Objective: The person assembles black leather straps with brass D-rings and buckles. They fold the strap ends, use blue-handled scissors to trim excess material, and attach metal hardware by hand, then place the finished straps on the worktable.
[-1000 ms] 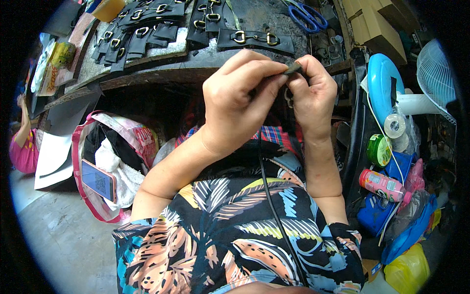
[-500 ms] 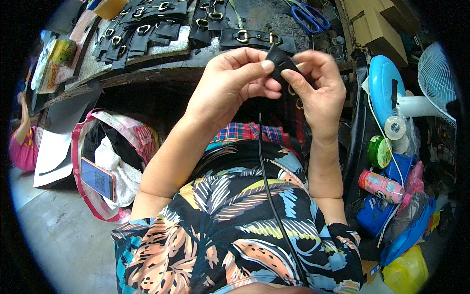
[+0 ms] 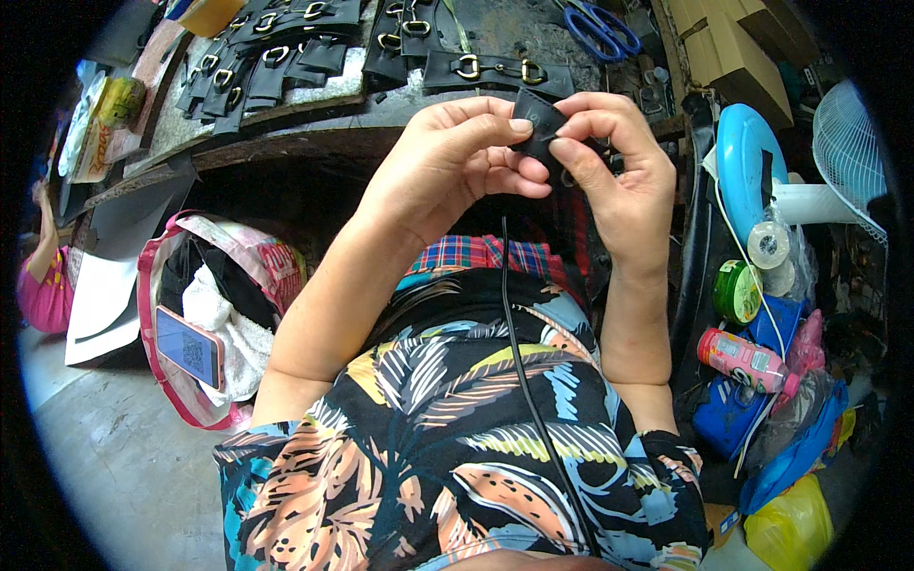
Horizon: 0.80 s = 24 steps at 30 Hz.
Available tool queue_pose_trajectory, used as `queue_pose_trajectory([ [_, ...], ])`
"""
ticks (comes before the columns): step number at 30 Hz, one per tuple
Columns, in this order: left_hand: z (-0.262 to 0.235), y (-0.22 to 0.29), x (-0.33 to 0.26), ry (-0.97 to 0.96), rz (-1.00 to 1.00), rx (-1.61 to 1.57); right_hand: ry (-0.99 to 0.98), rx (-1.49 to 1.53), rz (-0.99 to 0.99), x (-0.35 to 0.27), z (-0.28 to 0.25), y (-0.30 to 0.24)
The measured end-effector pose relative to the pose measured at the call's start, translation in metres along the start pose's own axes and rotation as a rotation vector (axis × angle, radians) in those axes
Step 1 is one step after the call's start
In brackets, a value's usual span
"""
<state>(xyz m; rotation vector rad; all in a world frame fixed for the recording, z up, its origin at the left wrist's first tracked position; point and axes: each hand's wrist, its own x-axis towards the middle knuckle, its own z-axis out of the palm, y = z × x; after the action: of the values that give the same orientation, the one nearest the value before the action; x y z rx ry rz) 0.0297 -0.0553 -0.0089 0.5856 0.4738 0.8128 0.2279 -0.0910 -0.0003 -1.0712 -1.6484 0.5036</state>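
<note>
Both hands (image 3: 533,162) beside bench edge (image 3: 314,143)

A small black leather piece (image 3: 535,124) is being held up in front of the bench edge, pinched from both sides between the fingers (image 3: 581,128). It is looking matte and dark, folded or curved, tilting slightly, with its lower part hiding behind the fingertips.

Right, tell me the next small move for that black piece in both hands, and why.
Probably press the fold flat: the left hand and right hand pinch the small black leather piece between thumbs and fingers, above the workbench where finished buckled straps lie.
</note>
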Motion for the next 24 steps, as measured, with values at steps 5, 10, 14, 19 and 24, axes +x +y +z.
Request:
queue_pose_trajectory([
  [5, 0.003, 0.002, -0.002, -0.008, 0.011, 0.086, -0.021, 0.045, 0.117, -0.002, 0.002, -0.002],
  [10, 0.009, 0.001, -0.008, 0.044, 0.142, 0.280, 0.030, 0.301, 0.313, -0.003, 0.007, -0.008],
  [14, 0.017, -0.002, -0.014, 0.084, 0.273, 0.442, -0.033, 0.189, 0.365, -0.005, 0.006, -0.013],
  [19, 0.027, -0.019, -0.014, 0.172, 0.765, 0.939, 0.056, -0.107, 0.105, -0.009, 0.015, -0.008],
  [24, 0.026, -0.020, -0.010, 0.126, 0.711, 0.909, -0.012, 0.253, 0.369, -0.007, 0.011, 0.002],
])
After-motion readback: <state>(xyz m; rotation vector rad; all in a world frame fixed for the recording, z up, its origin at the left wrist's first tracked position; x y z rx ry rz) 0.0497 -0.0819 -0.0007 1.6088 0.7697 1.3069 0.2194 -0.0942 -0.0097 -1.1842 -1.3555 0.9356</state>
